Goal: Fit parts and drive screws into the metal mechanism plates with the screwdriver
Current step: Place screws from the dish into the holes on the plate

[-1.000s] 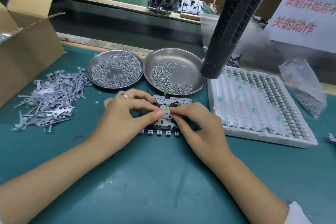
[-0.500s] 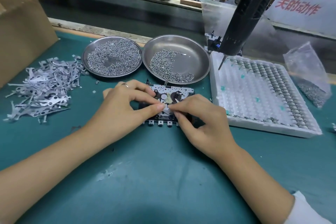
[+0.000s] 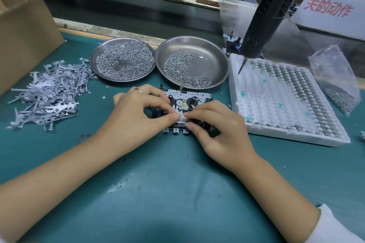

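While the left hand [image 3: 136, 116] pinches a small pale part [image 3: 182, 117] against the metal mechanism plate [image 3: 187, 102] mid-tabletop, the right hand [image 3: 221, 124] pinches its other end. If either grip slips, the part could shift off its seat. The screwdriver [image 3: 262, 21] hangs untouched at right.

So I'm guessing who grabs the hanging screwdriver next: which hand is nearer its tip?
Right hand: below-left of the screwdriver tip. Left hand lies farther left.

left hand [image 3: 134, 118]: finger ring | right arm: white sleeve [image 3: 335, 227]
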A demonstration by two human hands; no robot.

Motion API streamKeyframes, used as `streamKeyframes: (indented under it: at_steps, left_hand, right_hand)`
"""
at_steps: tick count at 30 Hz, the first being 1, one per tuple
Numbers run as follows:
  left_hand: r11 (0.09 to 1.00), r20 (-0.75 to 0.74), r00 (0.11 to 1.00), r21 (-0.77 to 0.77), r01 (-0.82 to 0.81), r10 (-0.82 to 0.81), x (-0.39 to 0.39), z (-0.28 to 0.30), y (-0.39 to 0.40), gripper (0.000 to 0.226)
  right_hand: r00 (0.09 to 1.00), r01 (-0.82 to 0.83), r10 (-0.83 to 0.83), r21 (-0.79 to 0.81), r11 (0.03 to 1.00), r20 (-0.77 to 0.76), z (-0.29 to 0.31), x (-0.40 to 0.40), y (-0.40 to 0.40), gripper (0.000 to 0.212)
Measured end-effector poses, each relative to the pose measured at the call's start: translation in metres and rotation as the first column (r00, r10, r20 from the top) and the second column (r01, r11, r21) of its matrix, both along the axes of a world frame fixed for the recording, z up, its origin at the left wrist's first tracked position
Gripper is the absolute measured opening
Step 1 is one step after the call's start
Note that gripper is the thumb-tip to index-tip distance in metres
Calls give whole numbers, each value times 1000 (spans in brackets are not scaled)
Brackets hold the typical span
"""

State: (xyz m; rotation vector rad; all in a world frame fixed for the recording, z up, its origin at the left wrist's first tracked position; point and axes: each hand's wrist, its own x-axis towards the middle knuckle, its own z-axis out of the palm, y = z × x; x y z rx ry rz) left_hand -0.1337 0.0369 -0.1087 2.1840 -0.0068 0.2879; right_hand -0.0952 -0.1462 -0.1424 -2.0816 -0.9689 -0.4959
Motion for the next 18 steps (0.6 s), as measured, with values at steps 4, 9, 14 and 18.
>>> streamKeyframes:
  at_steps: [4, 9, 14, 18]
  left_hand:
    - [999, 8, 999, 7, 36, -36, 0, 0, 1, 9]
    - [998, 16, 999, -20, 52, -51, 3, -3, 1, 8]
    - [998, 103, 993, -16, 56, -55, 6, 3, 10, 12]
    - [908, 317, 893, 168, -383, 318, 23, 21, 56, 19]
  right_hand:
    - [996, 20, -15, 63, 998, -89, 4, -1, 0, 11]
    - [980, 47, -18, 140, 989, -199, 9, 0, 1, 13]
    - [978, 41, -6, 162, 986, -210, 8, -2, 0, 13]
    - [981, 40, -5, 174, 984, -196, 7, -1, -1, 13]
